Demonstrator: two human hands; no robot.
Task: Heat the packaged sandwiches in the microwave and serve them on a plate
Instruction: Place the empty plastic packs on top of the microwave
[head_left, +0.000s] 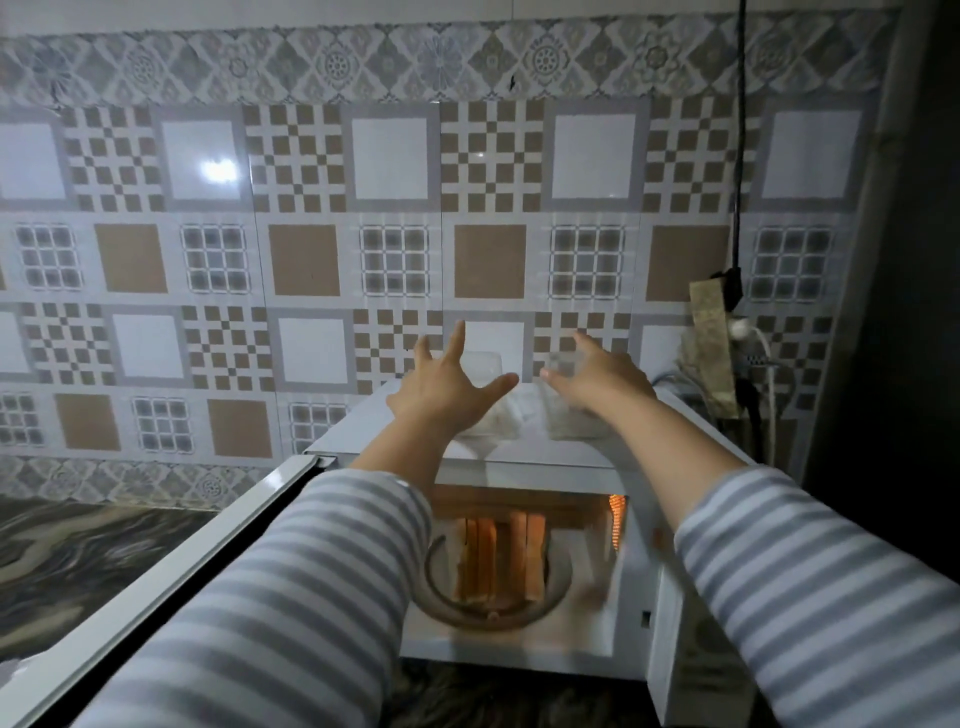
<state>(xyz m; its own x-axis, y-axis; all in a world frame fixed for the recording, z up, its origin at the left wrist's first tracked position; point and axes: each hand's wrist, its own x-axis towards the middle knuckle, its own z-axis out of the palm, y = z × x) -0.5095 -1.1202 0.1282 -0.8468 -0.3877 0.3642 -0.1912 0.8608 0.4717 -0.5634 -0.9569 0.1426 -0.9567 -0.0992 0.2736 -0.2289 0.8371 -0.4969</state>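
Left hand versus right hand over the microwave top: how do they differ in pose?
The left hand has its fingers spread wide and straight, thumb out to the right; the right hand keeps its fingers closer together. The left hand hovers above the left clear package; the right hand covers the right clear package. Both are open, reaching from striped sleeves.

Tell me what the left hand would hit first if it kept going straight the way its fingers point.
Most likely the clear plastic package standing on top of the microwave; the left hand reaches with spread fingers toward it. Depth is unclear, so the gap cannot be judged.
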